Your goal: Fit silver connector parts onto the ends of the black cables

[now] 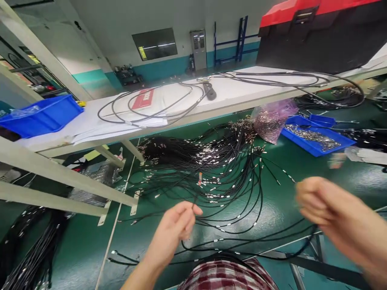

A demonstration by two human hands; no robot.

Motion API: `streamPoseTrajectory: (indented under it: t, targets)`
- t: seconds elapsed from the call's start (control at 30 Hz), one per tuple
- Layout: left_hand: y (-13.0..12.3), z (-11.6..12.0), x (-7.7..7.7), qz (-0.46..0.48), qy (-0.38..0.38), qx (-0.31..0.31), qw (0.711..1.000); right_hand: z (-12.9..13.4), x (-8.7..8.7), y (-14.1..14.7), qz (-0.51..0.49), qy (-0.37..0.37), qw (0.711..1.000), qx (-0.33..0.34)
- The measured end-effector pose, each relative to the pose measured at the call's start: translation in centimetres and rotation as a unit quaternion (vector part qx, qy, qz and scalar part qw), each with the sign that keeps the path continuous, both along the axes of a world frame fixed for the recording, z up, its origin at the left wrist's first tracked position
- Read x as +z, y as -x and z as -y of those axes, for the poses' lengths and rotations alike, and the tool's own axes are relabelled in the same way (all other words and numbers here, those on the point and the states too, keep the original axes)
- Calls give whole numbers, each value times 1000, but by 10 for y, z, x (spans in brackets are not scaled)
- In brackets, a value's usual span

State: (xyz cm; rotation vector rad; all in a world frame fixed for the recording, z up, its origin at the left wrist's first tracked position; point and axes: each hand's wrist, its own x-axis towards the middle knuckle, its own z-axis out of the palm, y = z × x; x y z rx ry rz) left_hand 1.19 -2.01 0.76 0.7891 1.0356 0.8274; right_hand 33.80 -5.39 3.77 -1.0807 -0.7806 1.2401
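Observation:
My left hand (178,223) is closed in a pinch on a thin black cable (196,199). That cable's end, with an orange and white tip (200,179), points up above the fingers. On the right, my right hand (317,201) is curled closed and smeared by motion. Black cable loops (313,239) hang below it and seem to run up into its grip. A blurred orange and white piece (336,160) shows just above that hand; whether it joins the held cable I cannot tell. More cable lies across the checkered cloth (226,276) at my lap.
A white bench (178,106) crosses ahead with coiled cables, a blue bin (45,117) and a red-lidded black toolbox (320,38). Beneath it are a large cable bundle (193,155), a pink bag (273,119) and a blue tray (320,137) of small metal parts.

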Motion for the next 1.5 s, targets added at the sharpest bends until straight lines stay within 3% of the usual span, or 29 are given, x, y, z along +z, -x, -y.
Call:
streamPoseTrajectory:
  t: [0.1, 0.17, 0.3, 0.5, 0.8, 1.03, 1.23, 1.37, 1.5]
  targets:
    - [-29, 19, 20, -72, -70, -106, 989, -9, 8, 52, 27, 51, 988, 145]
    - [-39, 27, 26, -113, -79, -109, 984, -15, 14, 74, 32, 36, 980, 192]
    - [-46, 35, 30, -161, -93, -64, 980, -23, 21, 88, 55, -4, 980, 191]
    - [-53, 34, 38, -91, -116, -120, 982, -24, 13, 96, 37, -21, 961, 274]
    - [-54, 34, 29, -145, -202, -89, 964, -26, 5, 99, 9, -26, 966, 256]
    - [-50, 37, 28, -159, -177, -64, 969, -26, -1, 103, -138, 93, 929, 330]
    - [-53, 35, 31, -104, -160, -63, 980, -22, -1, 107, -70, 47, 946, 314]
    - [-53, 32, 27, -124, -146, -68, 979, -19, 1, 110, -26, -5, 955, 296]
    - [-52, 33, 23, -125, -150, -69, 978, -16, 0, 112, 30, -12, 964, 262]
